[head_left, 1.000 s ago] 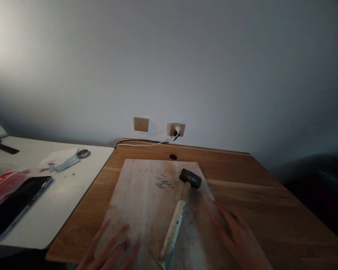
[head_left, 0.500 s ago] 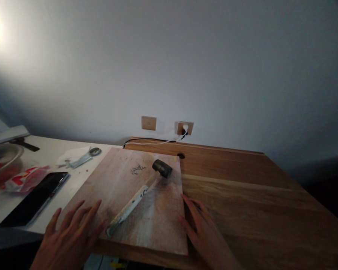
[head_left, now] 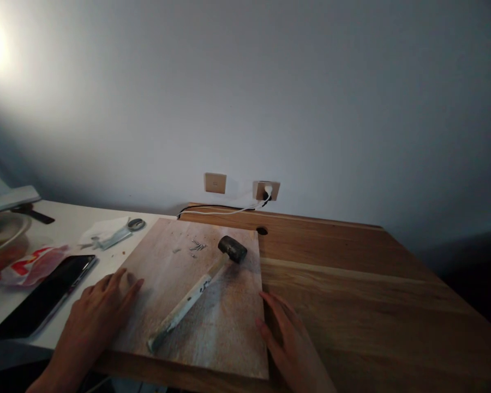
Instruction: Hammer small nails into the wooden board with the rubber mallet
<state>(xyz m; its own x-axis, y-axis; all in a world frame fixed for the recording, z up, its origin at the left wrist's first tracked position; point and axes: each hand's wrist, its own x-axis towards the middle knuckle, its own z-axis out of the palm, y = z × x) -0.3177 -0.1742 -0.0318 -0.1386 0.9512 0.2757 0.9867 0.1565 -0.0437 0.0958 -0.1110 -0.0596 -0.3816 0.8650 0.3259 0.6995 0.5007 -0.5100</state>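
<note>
A flat wooden board (head_left: 229,311) lies between my two hands. On it rests a mallet (head_left: 188,300) with a black head at the far right and a pale, paint-worn handle pointing toward me. Several small nails (head_left: 197,246) are scattered left of the mallet head. My left hand (head_left: 96,308) lies over the board's left edge, fingers extended and thumb apart on the top face. At the right edge, my right hand (head_left: 288,333) touches the board with its fingertips, fingers and thumb spread.
The board sits across a wooden desk (head_left: 352,289) and a white tabletop (head_left: 71,214). At left are a black phone (head_left: 43,297), a red-and-white packet (head_left: 35,265), scissors (head_left: 136,224) and a clear bowl (head_left: 8,234). Cables run to a wall socket (head_left: 273,190) behind.
My left hand has moved forward along the board's left edge, its fingers drawing closer together. The right hand stays at the right edge. The view has shifted slightly.
</note>
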